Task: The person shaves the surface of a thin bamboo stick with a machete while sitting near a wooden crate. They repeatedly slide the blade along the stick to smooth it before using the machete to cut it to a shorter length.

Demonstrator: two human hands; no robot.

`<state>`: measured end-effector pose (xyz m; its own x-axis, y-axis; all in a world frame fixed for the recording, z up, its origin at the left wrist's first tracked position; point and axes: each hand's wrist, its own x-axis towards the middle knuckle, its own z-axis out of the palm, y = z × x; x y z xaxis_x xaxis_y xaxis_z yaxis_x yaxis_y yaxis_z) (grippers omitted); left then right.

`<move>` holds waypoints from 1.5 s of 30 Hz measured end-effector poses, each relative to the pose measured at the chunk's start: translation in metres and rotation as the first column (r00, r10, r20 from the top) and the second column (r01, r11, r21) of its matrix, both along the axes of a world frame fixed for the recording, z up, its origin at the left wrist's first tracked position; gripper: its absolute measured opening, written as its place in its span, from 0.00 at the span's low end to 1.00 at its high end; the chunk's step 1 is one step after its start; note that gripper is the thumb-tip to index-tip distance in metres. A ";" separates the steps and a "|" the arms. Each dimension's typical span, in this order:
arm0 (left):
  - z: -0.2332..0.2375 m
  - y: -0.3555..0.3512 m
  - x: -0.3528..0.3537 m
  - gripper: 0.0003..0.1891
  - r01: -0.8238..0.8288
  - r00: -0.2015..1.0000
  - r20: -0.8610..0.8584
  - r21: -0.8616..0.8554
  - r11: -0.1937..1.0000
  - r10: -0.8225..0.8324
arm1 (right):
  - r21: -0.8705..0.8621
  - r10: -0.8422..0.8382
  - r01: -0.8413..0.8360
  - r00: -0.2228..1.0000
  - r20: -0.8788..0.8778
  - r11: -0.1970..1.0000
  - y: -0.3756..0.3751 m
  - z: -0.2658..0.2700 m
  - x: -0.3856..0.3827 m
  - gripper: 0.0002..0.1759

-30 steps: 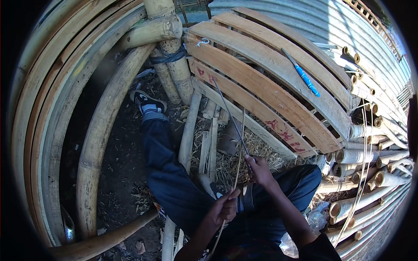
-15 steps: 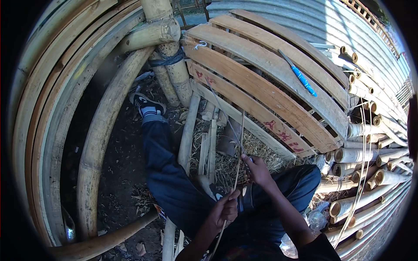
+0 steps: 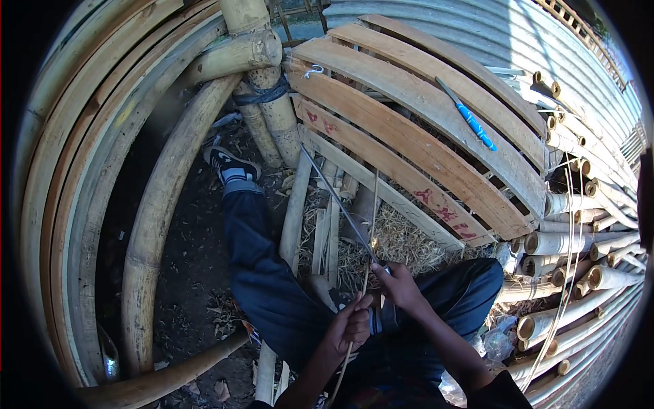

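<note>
My left hand (image 3: 351, 324) pinches a thin bamboo strip (image 3: 371, 225) that runs from my lap up past my knees. My right hand (image 3: 400, 286) grips the handle of a long dark blade (image 3: 337, 204), which slants up and to the left across the strip. Both hands sit close together above my legs in dark blue trousers (image 3: 272, 293). My left foot in a black shoe (image 3: 230, 162) is stretched out on the ground.
Curved wooden planks (image 3: 409, 129) form a rack ahead, with a blue-handled tool (image 3: 470, 117) lying on top. Thick bamboo poles (image 3: 157, 218) stand at the left, cut bamboo stems (image 3: 579, 279) are stacked at the right. Straw and split pieces (image 3: 327, 232) litter the ground.
The blade has swung leftward and my right hand has moved down toward my left hand. The left hand stays on the strip.
</note>
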<state>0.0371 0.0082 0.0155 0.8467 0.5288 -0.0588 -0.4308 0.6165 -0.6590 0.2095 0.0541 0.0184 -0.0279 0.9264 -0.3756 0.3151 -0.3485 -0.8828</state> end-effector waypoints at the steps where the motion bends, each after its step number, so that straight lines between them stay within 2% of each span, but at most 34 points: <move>1: 0.000 -0.001 0.001 0.15 -0.001 1.000 0.004 0.004 1.000 0.001 | 0.004 0.001 -0.001 1.000 0.004 1.000 0.005 0.000 0.001 0.30; 3: -0.003 -0.002 0.001 0.15 -0.013 1.000 0.028 0.008 1.000 0.012 | -0.145 -0.116 0.089 0.974 -0.194 0.985 0.013 -0.004 0.002 0.28; 4: -0.004 -0.001 0.000 0.15 -0.015 1.000 0.028 0.010 1.000 0.014 | -0.170 -0.113 0.066 0.952 -0.284 0.983 0.014 -0.006 0.003 0.27; 6: -0.008 0.000 -0.004 0.14 0.013 0.992 -0.129 0.107 0.994 0.001 | -0.142 -0.101 0.065 0.957 -0.270 0.988 0.012 -0.008 0.000 0.26; 16: -0.006 0.000 -0.002 0.14 -0.007 0.990 -0.137 0.147 0.989 0.028 | -0.137 -0.116 0.080 0.953 -0.279 0.987 0.008 -0.001 -0.008 0.22; 22: -0.008 0.003 -0.004 0.14 0.055 0.967 -0.255 0.193 0.980 -0.004 | -0.086 -0.085 0.066 0.966 -0.246 0.994 0.009 0.001 -0.009 0.21; 24: -0.007 0.002 -0.004 0.13 0.107 0.928 -0.373 0.254 0.961 -0.005 | -0.103 -0.117 0.093 0.959 -0.259 0.990 0.007 -0.003 -0.010 0.20; 26: -0.009 0.002 -0.005 0.13 0.133 0.909 -0.416 0.254 0.958 -0.016 | -0.119 -0.148 0.119 0.951 -0.273 0.986 0.005 -0.011 -0.012 0.19; 28: -0.008 0.003 -0.005 0.13 0.160 0.889 -0.458 0.254 0.954 -0.027 | -0.126 -0.206 0.171 0.908 -0.365 0.977 0.005 -0.015 -0.015 0.18; 30: -0.003 0.004 -0.006 0.13 0.216 0.836 -0.549 0.286 0.933 -0.025 | -0.134 -0.207 0.169 0.910 -0.359 0.976 0.006 -0.014 -0.016 0.16; 34: -0.001 0.001 -0.009 0.13 0.226 0.815 -0.579 0.299 0.927 -0.012 | -0.139 -0.194 0.151 0.901 -0.387 0.979 0.007 -0.014 -0.018 0.13; 36: -0.001 -0.004 -0.010 0.11 0.259 0.726 -0.687 0.302 0.918 0.021 | -0.141 -0.187 0.142 0.898 -0.397 0.980 0.007 -0.020 -0.020 0.12; 40: -0.007 -0.013 -0.015 0.08 0.260 0.728 -0.685 0.335 0.906 0.044 | -0.142 -0.107 0.057 0.921 -0.374 0.988 0.007 -0.019 -0.021 0.10; 45: -0.013 -0.011 -0.017 0.11 0.234 0.751 -0.654 0.388 0.891 0.087 | -0.154 -0.121 0.065 0.912 -0.392 0.986 0.009 -0.014 -0.024 0.09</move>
<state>0.0204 -0.0026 0.0024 0.7238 0.5714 -0.3868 -0.5857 0.8051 0.0934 0.1855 0.0632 0.0045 -0.1170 0.8738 -0.4721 -0.0926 -0.4829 -0.8708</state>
